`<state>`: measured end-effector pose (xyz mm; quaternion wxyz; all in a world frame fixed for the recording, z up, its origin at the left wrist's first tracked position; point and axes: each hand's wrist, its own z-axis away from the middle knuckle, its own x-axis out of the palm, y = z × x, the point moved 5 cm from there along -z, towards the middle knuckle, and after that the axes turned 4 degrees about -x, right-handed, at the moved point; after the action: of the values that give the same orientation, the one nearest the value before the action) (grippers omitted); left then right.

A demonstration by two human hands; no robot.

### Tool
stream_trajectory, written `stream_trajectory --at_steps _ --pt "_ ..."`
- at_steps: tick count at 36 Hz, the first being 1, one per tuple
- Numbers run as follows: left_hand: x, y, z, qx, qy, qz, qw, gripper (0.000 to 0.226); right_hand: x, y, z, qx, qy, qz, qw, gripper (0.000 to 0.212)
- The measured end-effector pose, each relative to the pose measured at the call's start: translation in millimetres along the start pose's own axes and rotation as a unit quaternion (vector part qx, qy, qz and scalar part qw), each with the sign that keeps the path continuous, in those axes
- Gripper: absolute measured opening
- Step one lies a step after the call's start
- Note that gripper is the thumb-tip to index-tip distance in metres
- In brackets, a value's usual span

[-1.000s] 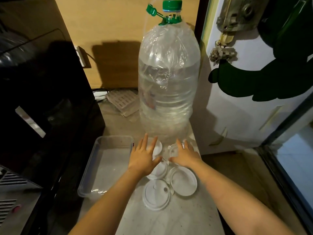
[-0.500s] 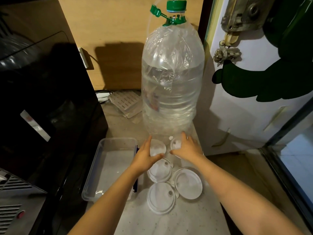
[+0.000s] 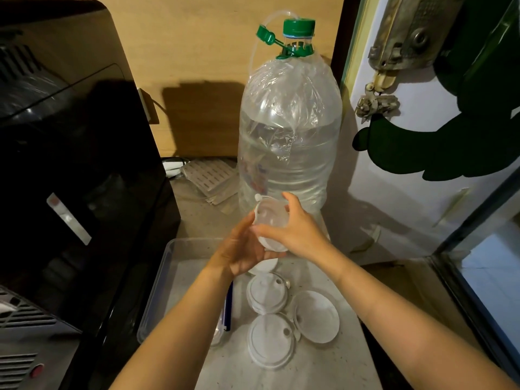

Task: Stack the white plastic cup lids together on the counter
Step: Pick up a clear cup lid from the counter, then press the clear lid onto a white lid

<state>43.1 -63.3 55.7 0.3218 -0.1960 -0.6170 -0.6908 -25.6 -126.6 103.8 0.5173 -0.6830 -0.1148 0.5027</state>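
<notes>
Both hands are raised above the counter (image 3: 323,372), in front of the water bottle. My right hand (image 3: 298,232) grips a white plastic cup lid (image 3: 270,213) by its rim, tilted toward me. My left hand (image 3: 242,249) cups a second lid (image 3: 274,245) just below it; the two lids touch or nearly touch. Three more white lids lie on the counter: one with a sip hole (image 3: 267,295), one to its right (image 3: 315,316), one nearest me (image 3: 271,340). Part of another lid (image 3: 266,266) shows under my left hand.
A big clear water bottle (image 3: 289,142) with a green cap stands behind the hands. A clear plastic tray (image 3: 168,266) sits left of the lids, a black appliance (image 3: 70,178) beyond it. A white door (image 3: 408,192) bounds the right; the counter edge drops off there.
Both hands have lifted off the counter, each with a lid picked up from the far row, and brought the two lids together in the air.
</notes>
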Motion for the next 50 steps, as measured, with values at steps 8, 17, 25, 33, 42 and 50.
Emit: stream_trajectory --at_steps 8,17,25,33,42,50 --pt "-9 3 1 0.005 -0.004 0.050 0.999 0.093 8 -20 7 -0.040 0.025 0.104 0.993 0.094" --pt "-17 8 -1 0.011 -0.016 0.021 1.000 0.071 5 -22 0 -0.059 -0.004 0.141 0.988 0.101" --pt "-27 5 -2 -0.006 0.011 0.004 1.000 0.087 -19 27 -3 -0.053 -0.043 0.078 0.995 0.106" --pt "-32 -10 -3 -0.032 0.023 -0.002 0.999 0.087 -2 109 24 0.054 -0.183 0.222 0.956 0.120" --pt "-31 -35 -2 -0.076 0.028 0.040 0.996 0.104 29 142 60 0.105 -0.252 0.308 0.911 0.120" --pt "-32 -46 1 -0.084 0.024 0.023 0.996 0.106 39 146 68 0.096 -0.247 0.334 0.904 0.111"
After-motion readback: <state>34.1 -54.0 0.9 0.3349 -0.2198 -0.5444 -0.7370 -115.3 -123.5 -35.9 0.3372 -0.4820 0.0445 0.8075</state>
